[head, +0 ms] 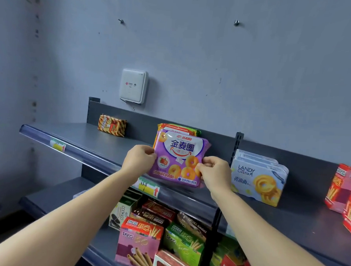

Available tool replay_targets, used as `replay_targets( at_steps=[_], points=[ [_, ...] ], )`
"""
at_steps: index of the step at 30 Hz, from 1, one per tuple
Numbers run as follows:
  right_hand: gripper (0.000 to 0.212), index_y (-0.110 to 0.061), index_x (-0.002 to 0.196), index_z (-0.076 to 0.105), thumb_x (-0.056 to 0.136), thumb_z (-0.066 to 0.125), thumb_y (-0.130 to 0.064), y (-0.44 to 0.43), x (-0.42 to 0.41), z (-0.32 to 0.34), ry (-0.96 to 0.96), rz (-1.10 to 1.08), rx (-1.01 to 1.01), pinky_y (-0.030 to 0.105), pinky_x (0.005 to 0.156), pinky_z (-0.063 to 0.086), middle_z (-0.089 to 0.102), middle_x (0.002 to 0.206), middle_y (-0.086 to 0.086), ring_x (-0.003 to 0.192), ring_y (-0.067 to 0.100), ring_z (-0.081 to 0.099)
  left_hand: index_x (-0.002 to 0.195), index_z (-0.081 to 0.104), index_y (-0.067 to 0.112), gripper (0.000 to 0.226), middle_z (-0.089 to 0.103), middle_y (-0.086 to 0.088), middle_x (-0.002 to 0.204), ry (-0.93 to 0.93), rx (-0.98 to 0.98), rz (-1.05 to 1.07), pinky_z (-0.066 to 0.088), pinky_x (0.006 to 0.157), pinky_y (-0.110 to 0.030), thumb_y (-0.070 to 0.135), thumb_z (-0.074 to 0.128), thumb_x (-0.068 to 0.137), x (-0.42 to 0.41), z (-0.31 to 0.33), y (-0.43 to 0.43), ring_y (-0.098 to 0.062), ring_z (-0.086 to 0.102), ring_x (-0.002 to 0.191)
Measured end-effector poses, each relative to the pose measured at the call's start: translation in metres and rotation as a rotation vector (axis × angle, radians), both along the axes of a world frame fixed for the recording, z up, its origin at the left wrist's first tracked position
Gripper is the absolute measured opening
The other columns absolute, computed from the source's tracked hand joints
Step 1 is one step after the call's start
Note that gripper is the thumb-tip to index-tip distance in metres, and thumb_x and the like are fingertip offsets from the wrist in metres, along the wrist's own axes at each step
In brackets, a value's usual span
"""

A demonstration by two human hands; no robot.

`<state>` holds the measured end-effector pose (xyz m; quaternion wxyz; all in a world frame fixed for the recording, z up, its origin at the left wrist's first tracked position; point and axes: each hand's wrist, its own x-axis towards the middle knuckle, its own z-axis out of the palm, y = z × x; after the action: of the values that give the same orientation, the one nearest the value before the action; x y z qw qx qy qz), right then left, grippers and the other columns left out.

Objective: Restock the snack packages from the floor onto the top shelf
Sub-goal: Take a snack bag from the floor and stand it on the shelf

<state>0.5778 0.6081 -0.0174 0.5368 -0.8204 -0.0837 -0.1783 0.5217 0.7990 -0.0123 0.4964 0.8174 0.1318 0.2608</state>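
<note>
A purple snack package (pixel 179 153) printed with ring cookies stands upright at the front of the dark grey top shelf (pixel 93 140). My left hand (pixel 137 159) pinches its left edge and my right hand (pixel 215 171) pinches its right edge. Behind it stand more packages (pixel 179 128) with orange and green tops, mostly hidden by the purple one.
On the same shelf sit an orange striped pack (pixel 112 125) at the far left, pale blue cookie boxes (pixel 259 176) to the right, and red stick-snack boxes (pixel 346 194) at the far right. The lower shelf holds several boxes (pixel 140 241). A white wall unit (pixel 133 86) hangs above.
</note>
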Motion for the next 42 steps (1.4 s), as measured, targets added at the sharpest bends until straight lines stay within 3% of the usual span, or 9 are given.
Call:
replay_targets(
  at_steps=[8, 15, 19, 22, 25, 28, 30, 33, 42],
  points=[
    [0.016, -0.019, 0.084, 0.069, 0.073, 0.069, -0.007, 0.04, 0.038, -0.006, 0.027, -0.11, -0.055, 0.041, 0.073, 0.06, 0.071, 0.08, -0.005, 0.077, 0.015, 0.069, 0.093, 0.066, 0.02, 0.011, 0.072, -0.004, 0.096, 0.053, 0.031, -0.107, 0.059, 0.081, -0.042, 0.021, 0.055, 0.091, 0.062, -0.005, 0.046, -0.022, 0.068, 0.087],
    [0.014, -0.019, 0.083, 0.063, 0.076, 0.068, -0.008, 0.07, 0.048, -0.009, 0.036, -0.219, -0.101, 0.041, 0.072, 0.06, 0.07, 0.08, -0.004, 0.075, 0.015, 0.069, 0.108, 0.061, 0.018, 0.019, 0.069, -0.003, 0.106, 0.096, 0.074, -0.263, 0.058, 0.082, -0.041, 0.023, 0.059, 0.09, 0.097, -0.008, 0.075, -0.02, 0.067, 0.094],
    [0.011, -0.02, 0.087, 0.061, 0.081, 0.066, -0.012, 0.079, 0.045, -0.01, 0.021, -0.275, -0.138, 0.034, 0.067, 0.057, 0.069, 0.081, -0.004, 0.078, 0.016, 0.069, 0.118, 0.056, 0.015, 0.031, 0.065, -0.002, 0.112, 0.12, 0.145, -0.316, 0.051, 0.066, -0.028, 0.027, 0.061, 0.09, 0.105, -0.011, 0.081, -0.019, 0.063, 0.094],
    [0.012, -0.021, 0.099, 0.06, 0.087, 0.065, -0.021, 0.081, 0.037, -0.011, 0.024, -0.304, -0.196, 0.026, 0.062, 0.047, 0.069, 0.087, -0.005, 0.083, 0.014, 0.066, 0.116, 0.051, 0.013, 0.035, 0.056, -0.008, 0.119, 0.114, 0.267, -0.302, 0.051, 0.08, -0.036, 0.031, 0.06, 0.088, 0.105, -0.013, 0.079, -0.026, 0.057, 0.105],
    [0.028, -0.02, 0.117, 0.057, 0.09, 0.063, -0.026, 0.077, 0.027, -0.013, 0.033, -0.346, -0.235, 0.026, 0.071, 0.043, 0.068, 0.098, -0.004, 0.086, 0.013, 0.059, 0.127, 0.042, 0.017, 0.046, 0.047, -0.01, 0.128, 0.025, 0.38, -0.246, 0.043, 0.096, -0.046, 0.029, 0.059, 0.086, 0.097, -0.01, 0.071, -0.03, 0.043, 0.121],
    [0.03, -0.021, 0.121, 0.057, 0.092, 0.059, -0.025, 0.063, 0.01, -0.01, 0.045, -0.386, -0.274, 0.027, 0.074, 0.042, 0.067, 0.102, -0.004, 0.088, 0.013, 0.056, 0.143, 0.033, 0.019, 0.061, 0.039, -0.008, 0.141, -0.126, 0.496, -0.231, 0.033, 0.102, -0.048, 0.027, 0.057, 0.088, 0.083, -0.002, 0.055, -0.03, 0.031, 0.132],
    [0.028, -0.02, 0.119, 0.059, 0.092, 0.058, -0.024, 0.048, -0.005, -0.007, 0.039, -0.423, -0.299, 0.029, 0.076, 0.047, 0.067, 0.096, -0.005, 0.091, 0.016, 0.059, 0.144, 0.036, 0.019, 0.058, 0.039, -0.006, 0.145, -0.185, 0.567, -0.281, 0.03, 0.106, -0.047, 0.03, 0.056, 0.091, 0.075, 0.005, 0.038, -0.028, 0.027, 0.137],
    [0.028, -0.021, 0.117, 0.062, 0.09, 0.058, -0.025, 0.016, -0.032, -0.002, 0.036, -0.503, -0.354, 0.028, 0.076, 0.046, 0.065, 0.091, -0.008, 0.095, 0.017, 0.062, 0.14, 0.044, 0.018, 0.049, 0.045, -0.007, 0.142, -0.237, 0.646, -0.407, 0.033, 0.105, -0.045, 0.028, 0.053, 0.092, 0.063, 0.013, 0.005, -0.028, 0.034, 0.133],
    [0.033, -0.022, 0.121, 0.06, 0.09, 0.061, -0.035, -0.123, -0.178, 0.001, 0.181, -0.781, -0.616, 0.041, 0.091, 0.051, 0.063, 0.122, -0.001, 0.112, 0.023, 0.058, 0.12, 0.061, 0.015, 0.033, 0.059, -0.006, 0.124, -0.256, 0.879, -0.79, 0.05, 0.089, -0.042, 0.028, 0.05, 0.091, -0.017, 0.007, -0.146, -0.03, 0.056, 0.113]
  ],
)
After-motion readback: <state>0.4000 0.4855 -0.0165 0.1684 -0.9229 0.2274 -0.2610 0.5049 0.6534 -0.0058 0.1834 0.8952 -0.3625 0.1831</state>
